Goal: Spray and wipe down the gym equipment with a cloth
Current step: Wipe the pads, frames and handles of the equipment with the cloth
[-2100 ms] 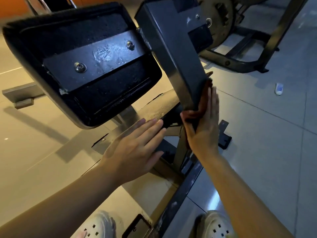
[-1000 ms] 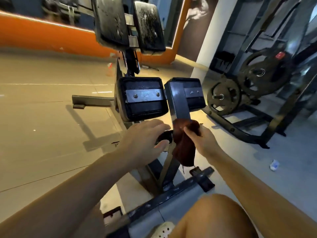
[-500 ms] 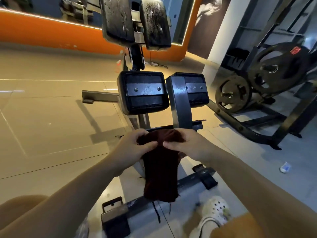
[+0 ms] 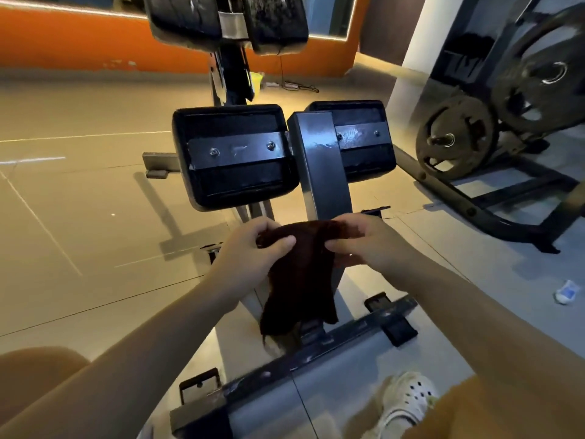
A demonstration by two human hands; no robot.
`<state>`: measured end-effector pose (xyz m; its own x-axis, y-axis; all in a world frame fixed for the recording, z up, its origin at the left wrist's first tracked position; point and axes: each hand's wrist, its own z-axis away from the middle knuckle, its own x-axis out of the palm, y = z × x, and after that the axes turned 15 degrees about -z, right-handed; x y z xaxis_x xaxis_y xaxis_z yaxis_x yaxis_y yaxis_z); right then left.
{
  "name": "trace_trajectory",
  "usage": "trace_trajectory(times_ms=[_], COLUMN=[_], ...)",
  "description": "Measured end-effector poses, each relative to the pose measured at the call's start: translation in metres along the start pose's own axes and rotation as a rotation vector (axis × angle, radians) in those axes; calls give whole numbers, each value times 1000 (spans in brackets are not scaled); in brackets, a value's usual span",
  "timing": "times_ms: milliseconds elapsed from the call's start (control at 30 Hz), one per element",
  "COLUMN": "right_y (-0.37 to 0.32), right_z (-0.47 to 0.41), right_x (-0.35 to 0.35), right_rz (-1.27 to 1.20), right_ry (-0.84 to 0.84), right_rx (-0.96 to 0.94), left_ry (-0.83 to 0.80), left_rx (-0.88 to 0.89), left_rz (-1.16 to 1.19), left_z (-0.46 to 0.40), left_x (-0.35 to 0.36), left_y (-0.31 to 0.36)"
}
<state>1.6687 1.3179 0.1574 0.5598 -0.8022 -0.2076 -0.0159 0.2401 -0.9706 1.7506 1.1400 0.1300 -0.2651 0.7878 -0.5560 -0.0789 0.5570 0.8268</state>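
Left hand (image 4: pixel 253 248) and right hand (image 4: pixel 367 243) side by side in front of the machine, both closed on the top edge of a dark brown cloth (image 4: pixel 300 277); left thumb pressed over the cloth's upper left corner, right fingers curled round its upper right part. Cloth hanging loose from the two grips, lower edge ragged, down in front of the foot of the upright post (image 4: pixel 321 166), not touching the pads as far as can be told. Just behind the hands, that dark metal post, wet streaks on its front face. Left of the post, a black pad (image 4: pixel 234 156) seen from its back, with a metal plate and two bolts; right of the post, a second pad (image 4: pixel 364 137) partly hidden by it. Higher up, near the top edge, two more worn black pads (image 4: pixel 228 20) on the same frame. Below the cloth, a scuffed floor bar (image 4: pixel 316 353) of the machine running across, with square feet at its ends. Bottom right, a white perforated shoe (image 4: pixel 405 397). Right side, a rack with weight plates (image 4: pixel 456 137). On the grey floor near the right edge, a small white and blue item (image 4: pixel 568 291), too small to tell what. Far back, an orange wall (image 4: pixel 79 42)
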Motion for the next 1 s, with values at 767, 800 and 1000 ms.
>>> trace_trajectory(times_ms=[767,800,1000], right_y=[103,112,146], right_z=[-67,-65,-60], right_x=[-70,-70,-61], right_rz=[1190,1186,1372], right_ry=[-127,-151,-340], right_rx=[-1047,-1050,-1021], left_ry=[88,75,77], left_rx=[195,177,72], left_rz=[-787,-781,-708], left_z=[-57,-55,-38], left_x=[47,48,51], left_y=[-20,-21,-33])
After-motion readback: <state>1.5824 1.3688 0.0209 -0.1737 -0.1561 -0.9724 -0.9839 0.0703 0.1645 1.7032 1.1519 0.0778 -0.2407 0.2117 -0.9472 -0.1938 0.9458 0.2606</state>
